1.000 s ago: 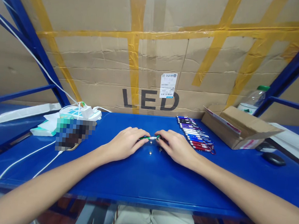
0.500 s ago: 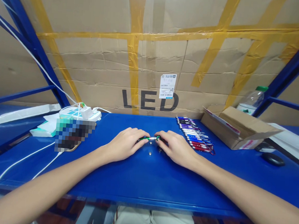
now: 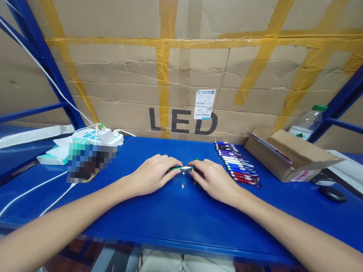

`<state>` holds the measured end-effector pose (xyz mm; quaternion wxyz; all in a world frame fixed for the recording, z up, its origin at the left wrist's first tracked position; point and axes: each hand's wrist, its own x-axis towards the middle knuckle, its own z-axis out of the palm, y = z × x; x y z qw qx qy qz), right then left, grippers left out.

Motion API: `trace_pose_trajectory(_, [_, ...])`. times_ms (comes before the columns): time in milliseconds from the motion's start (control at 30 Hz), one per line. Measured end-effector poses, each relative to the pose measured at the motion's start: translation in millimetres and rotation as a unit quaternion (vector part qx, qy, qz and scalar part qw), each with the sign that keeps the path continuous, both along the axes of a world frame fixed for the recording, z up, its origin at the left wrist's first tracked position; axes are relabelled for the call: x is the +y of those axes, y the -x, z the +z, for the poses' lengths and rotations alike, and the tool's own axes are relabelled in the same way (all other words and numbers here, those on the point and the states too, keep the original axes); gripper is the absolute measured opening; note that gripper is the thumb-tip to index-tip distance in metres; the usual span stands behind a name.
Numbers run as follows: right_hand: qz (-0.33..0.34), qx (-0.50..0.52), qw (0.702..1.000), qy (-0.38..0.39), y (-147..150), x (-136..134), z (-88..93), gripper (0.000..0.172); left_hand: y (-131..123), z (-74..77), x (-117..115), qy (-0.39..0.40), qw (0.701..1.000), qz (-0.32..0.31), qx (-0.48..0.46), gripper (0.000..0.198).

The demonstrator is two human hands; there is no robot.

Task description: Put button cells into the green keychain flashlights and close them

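Between my two hands, a slim keychain flashlight (image 3: 185, 168) with a green body and a silver section lies roughly level over the middle of the table. My left hand (image 3: 152, 176) pinches its left end between thumb and fingers. Around its right end, the fingers and thumb of my right hand (image 3: 214, 181) are closed, hiding part of it. Just below, a small silver button cell (image 3: 182, 186) rests on the blue table (image 3: 175, 219). Another tiny shiny piece sits right under the flashlight, partly hidden.
Beyond my right hand lies a row of keychain flashlights (image 3: 236, 163) in several colours. An open cardboard box (image 3: 288, 155), a black computer mouse (image 3: 332, 193) and a bottle (image 3: 308, 121) stand right. Left are a power strip (image 3: 84, 136), a blurred-out phone (image 3: 91, 164) and white cables.
Both hands stay almost in place on the flashlight. A bit of green now shows above my right fingertips. The view has shifted very slightly.
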<state>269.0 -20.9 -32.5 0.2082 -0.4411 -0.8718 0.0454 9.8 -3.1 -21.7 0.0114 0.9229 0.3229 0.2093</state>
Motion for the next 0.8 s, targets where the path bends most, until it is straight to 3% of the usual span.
trace_pose_trajectory(633, [0.038,-0.026,0.999,-0.013,1.3,-0.4,0.5,0.017,-0.2,1.5,-1.0,0.003,1.000,-0.001,0.010,0.033])
trace_pose_trajectory(800, [0.054,-0.029,0.998,-0.013,0.4,0.1,-0.7,0.019,-1.0,1.2,0.3,0.021,0.998,0.003,0.064,0.031])
